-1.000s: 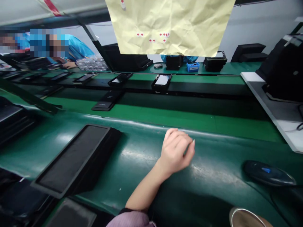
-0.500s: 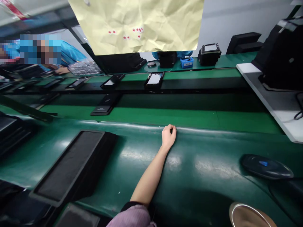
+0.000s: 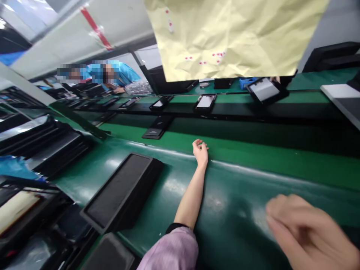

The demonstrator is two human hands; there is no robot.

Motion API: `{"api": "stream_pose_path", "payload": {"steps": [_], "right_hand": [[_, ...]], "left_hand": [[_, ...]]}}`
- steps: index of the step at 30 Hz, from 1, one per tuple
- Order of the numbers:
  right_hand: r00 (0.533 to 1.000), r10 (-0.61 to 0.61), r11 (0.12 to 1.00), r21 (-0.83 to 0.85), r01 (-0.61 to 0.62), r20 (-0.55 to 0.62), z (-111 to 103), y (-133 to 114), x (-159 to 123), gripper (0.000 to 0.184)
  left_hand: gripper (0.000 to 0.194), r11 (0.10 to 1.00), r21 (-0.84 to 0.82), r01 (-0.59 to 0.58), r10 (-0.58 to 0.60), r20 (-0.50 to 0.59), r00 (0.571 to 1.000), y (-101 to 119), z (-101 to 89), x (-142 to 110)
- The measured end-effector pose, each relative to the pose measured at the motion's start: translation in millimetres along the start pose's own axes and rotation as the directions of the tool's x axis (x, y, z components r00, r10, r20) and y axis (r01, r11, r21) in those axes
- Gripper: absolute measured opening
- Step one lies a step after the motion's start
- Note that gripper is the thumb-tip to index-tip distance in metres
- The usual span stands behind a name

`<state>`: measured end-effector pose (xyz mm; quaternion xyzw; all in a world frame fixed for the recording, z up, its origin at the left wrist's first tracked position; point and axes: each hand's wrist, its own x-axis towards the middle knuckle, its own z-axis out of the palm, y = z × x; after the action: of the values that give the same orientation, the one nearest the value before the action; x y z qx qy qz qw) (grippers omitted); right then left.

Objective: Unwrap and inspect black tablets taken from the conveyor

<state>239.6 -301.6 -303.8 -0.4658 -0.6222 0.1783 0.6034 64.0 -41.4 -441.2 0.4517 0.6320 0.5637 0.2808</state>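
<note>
Working contact is the raised lip of the green counter (image 3: 253, 169). Its long axis crosses my view from left to right, sloping down to the right, and it sits just beyond the left hand (image 3: 200, 153).

Change from the earlier frame: the right hand (image 3: 306, 232) has entered at lower right, and the whole view has swung and tilted.

The left hand lies palm up at the lip, fingers loosely curled and partly open, holding nothing. Its forearm runs up from a pink sleeve (image 3: 174, 251) with a black cuff. The right hand is motion-blurred above the green surface, fingers extended. I see nothing in it and it doesn't appear to touch anything.

Left of the forearm, a long black tray (image 3: 123, 191) lies on the counter at a diagonal, well clear of the left hand. Beyond the lip, a green belt carries a flat black case (image 3: 156, 132). Farther on, phones in black holders (image 3: 205, 102) stand in a row. Crumpled yellow paper with red marks (image 3: 233, 37) hangs at top centre. At far left, a co-worker in a blue smock (image 3: 123, 73) sits beside a clear tray of small parts (image 3: 139, 88)
</note>
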Motion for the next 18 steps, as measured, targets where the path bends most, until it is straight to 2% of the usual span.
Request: {"api": "stream_pose_path", "payload": {"steps": [3,4,6,8,12,16,18], "right_hand": [[0.997,-0.040,0.989,-0.139,0.049,0.069,45,49,20,0.005],[0.994,-0.016,0.984,-0.174,0.035,0.111,59,68,20,0.005],[0.979,0.070,0.982,-0.184,-0.034,0.190,80,104,14,0.018],[0.952,0.176,0.976,-0.169,-0.136,0.252,93,134,3,0.030],[0.922,0.263,0.961,-0.159,-0.225,0.283,99,169,-12,0.032],[0.892,0.326,0.945,-0.140,-0.296,0.314,96,181,-13,0.027],[0.862,0.363,0.932,-0.125,-0.341,0.354,94,183,-13,0.029]], "left_hand": [[0.035,0.996,-0.060,0.059,-0.071,-0.220,0.973,-3,-16.9,49],[0.036,0.994,-0.076,0.078,-0.097,-0.289,0.952,-5,-24.0,65],[0.036,0.988,-0.104,0.110,-0.143,-0.402,0.904,-7,-38.9,94],[0.036,0.983,-0.129,0.132,-0.178,-0.481,0.859,-9,-53.5,120],[0.035,0.970,-0.186,0.157,-0.237,-0.567,0.789,-16,-76.1,164],[0.033,0.945,-0.249,0.214,-0.325,-0.617,0.716,-28,-88.7,194],[0.032,0.926,-0.283,0.251,-0.377,-0.636,0.673,-34,-93.0,204]]}}
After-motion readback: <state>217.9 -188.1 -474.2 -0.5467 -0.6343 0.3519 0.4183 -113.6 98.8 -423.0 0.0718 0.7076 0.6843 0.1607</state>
